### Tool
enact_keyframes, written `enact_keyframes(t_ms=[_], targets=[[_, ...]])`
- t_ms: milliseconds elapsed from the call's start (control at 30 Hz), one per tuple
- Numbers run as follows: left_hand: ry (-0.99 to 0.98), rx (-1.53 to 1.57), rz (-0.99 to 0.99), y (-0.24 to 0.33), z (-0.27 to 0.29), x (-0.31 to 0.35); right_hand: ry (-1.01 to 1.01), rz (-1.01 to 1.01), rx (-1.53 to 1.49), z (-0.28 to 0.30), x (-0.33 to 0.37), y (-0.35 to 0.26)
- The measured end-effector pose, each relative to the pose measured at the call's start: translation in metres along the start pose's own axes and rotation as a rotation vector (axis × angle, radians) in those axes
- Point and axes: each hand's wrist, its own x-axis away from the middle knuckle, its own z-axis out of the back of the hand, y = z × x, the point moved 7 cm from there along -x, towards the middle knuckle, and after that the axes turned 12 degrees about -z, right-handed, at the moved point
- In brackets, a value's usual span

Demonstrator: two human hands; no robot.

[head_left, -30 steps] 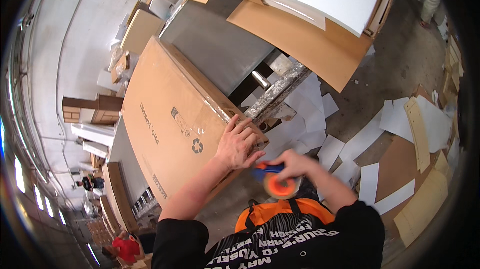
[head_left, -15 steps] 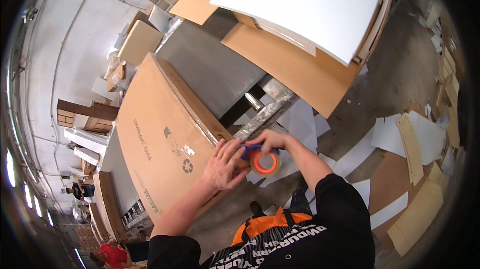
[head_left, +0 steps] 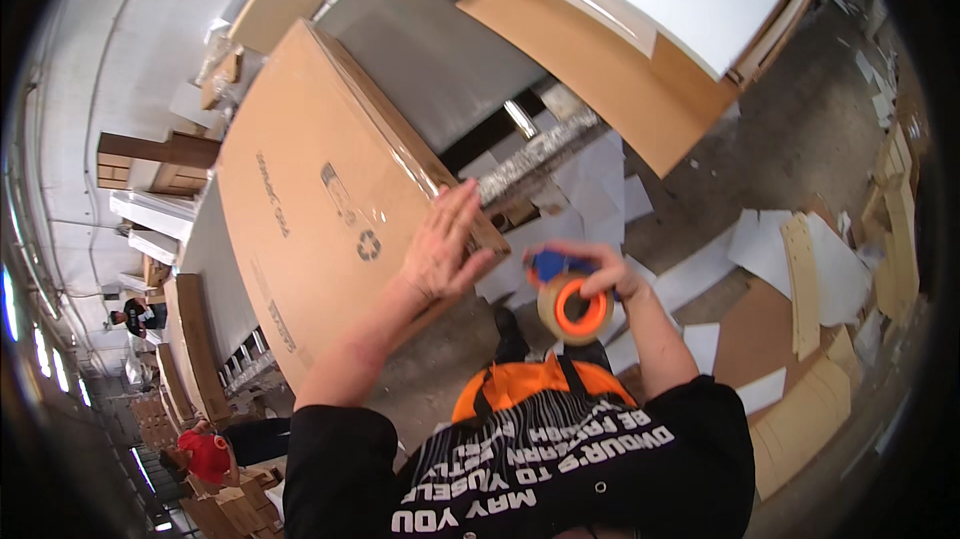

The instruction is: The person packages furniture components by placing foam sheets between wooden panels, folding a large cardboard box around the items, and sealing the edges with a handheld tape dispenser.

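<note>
A large flat cardboard box (head_left: 300,199) lies on a grey conveyor (head_left: 430,49), its long edge sealed with shiny clear tape. My left hand (head_left: 448,244) rests on the box near its right corner, fingers stretched out and flat on the cardboard. In my right hand (head_left: 605,274) is a tape dispenser (head_left: 572,301) with a blue body, an orange hub and a roll of tape. The fingers wrap round it. It is held in the air to the right of the box corner, apart from the cardboard.
White panels and cardboard sheets (head_left: 600,69) are stacked beyond the conveyor. Paper and cardboard scraps (head_left: 760,279) litter the floor at right. A person in red (head_left: 205,454) and another in black (head_left: 140,317) stand at far left. More boxes (head_left: 195,339) lie along the line.
My right hand has drawn the tape dispenser away from the box corner, to the right. My left hand has stayed at the box corner and now lies flatter. The view has shifted.
</note>
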Motion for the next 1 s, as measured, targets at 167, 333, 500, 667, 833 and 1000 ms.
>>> enact_keyframes(t_ms=[167,333,500,667,833,1000], targets=[[0.228,-0.106,0.099,-0.003,0.009,0.026,0.278,0.118,-0.186,-0.011,0.006,-0.004],[0.503,-0.299,0.41,0.025,0.023,0.122,0.221,0.22,-0.385,-0.039,-0.019,0.002],[0.533,-0.728,0.944,0.056,0.042,0.307,0.123,0.199,-0.488,-0.083,-0.074,-0.002],[0.807,-0.936,0.83,0.052,0.044,0.349,0.184,0.297,0.05,-0.137,-0.12,0.007],[0.705,-0.909,0.881,0.035,0.055,0.336,0.314,0.27,-0.096,-0.148,-0.132,-0.003],[0.481,-1.403,0.54,-0.012,0.089,0.332,0.168,0.328,-0.049,-0.142,-0.222,0.003]])
